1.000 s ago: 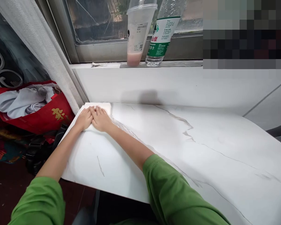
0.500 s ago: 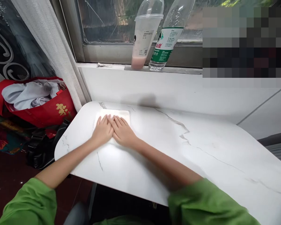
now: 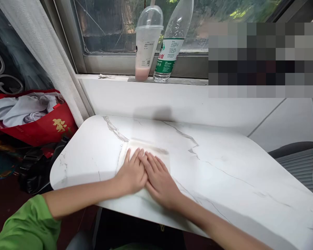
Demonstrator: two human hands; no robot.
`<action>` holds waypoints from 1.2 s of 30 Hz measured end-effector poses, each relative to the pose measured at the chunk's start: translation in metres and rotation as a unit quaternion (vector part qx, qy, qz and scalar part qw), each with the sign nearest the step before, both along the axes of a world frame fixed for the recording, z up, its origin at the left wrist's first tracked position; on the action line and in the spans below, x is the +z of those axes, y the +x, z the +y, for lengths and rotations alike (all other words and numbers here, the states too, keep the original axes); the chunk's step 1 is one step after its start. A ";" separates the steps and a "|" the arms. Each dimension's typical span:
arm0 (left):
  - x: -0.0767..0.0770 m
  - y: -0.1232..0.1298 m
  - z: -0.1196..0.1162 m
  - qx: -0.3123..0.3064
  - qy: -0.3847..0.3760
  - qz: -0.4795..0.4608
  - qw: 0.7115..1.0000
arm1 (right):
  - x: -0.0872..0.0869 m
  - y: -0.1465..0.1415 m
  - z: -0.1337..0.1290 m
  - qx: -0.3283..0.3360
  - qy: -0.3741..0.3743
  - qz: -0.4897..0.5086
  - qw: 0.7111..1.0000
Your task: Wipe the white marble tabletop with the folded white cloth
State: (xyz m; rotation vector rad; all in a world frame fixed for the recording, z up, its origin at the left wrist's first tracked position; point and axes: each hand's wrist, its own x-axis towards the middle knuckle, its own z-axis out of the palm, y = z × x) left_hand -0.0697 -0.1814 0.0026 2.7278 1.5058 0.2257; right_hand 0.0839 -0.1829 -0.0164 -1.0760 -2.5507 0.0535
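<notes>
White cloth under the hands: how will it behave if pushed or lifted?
The cloth is probably floppy when lifted, since it looks thin and lies flat. It should slide fairly easily, as the table looks smooth, though the left hand and right hand resting on it may add drag.

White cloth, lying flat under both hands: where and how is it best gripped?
Best pinched, I'd judge, at the far right corner, from the window side: the white cloth lies flat on the table, and its far edge shows beyond left hand and right hand.
</notes>
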 end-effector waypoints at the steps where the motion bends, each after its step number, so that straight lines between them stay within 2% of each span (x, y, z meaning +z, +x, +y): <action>1: -0.002 0.002 0.022 0.008 -0.007 -0.007 1.000 | -0.003 0.000 0.019 -0.022 0.003 -0.002 1.000; 4: -0.003 0.007 0.092 0.007 -0.018 -0.022 1.000 | -0.009 -0.002 0.085 -0.086 0.004 -0.014 0.996; 7: -0.003 0.012 0.149 0.038 -0.005 -0.048 0.998 | -0.006 -0.003 0.144 -0.093 0.000 -0.020 0.995; 9: -0.002 0.015 0.171 0.068 0.007 -0.060 0.996 | -0.003 -0.002 0.170 -0.086 -0.002 -0.017 0.996; 12: -0.003 0.018 0.181 0.089 0.020 -0.062 0.994 | -0.001 -0.002 0.183 -0.090 -0.003 -0.011 0.996; 16: -0.004 0.022 0.165 0.087 0.023 -0.053 0.995 | -0.003 0.003 0.169 -0.100 -0.005 -0.016 0.995; 19: -0.005 0.034 0.135 0.092 0.018 -0.042 0.995 | -0.004 0.018 0.142 -0.087 -0.004 -0.029 0.996; 21: -0.006 0.045 0.103 0.082 0.023 -0.032 0.996 | -0.002 0.035 0.112 -0.054 0.001 -0.039 0.998; 24: -0.003 0.061 0.042 0.024 0.016 -0.021 0.999 | 0.001 0.063 0.050 -0.003 0.006 -0.039 0.999; 27: 0.003 0.073 -0.015 -0.052 0.004 -0.022 0.998 | 0.007 0.086 -0.015 0.006 0.004 -0.021 1.000; 29: 0.007 0.079 -0.038 -0.088 0.006 -0.022 0.996 | 0.010 0.097 -0.044 -0.003 0.000 -0.011 1.000; 32: 0.006 0.090 -0.038 -0.114 0.011 -0.019 0.993 | 0.010 0.109 -0.054 -0.023 -0.014 -0.009 1.000; 34: 0.001 0.099 -0.016 -0.113 0.009 -0.021 0.993 | 0.006 0.115 -0.037 -0.044 -0.021 -0.011 0.999; 36: -0.004 0.110 0.019 -0.101 0.005 -0.023 0.995 | 0.002 0.119 -0.005 -0.084 -0.040 -0.014 0.996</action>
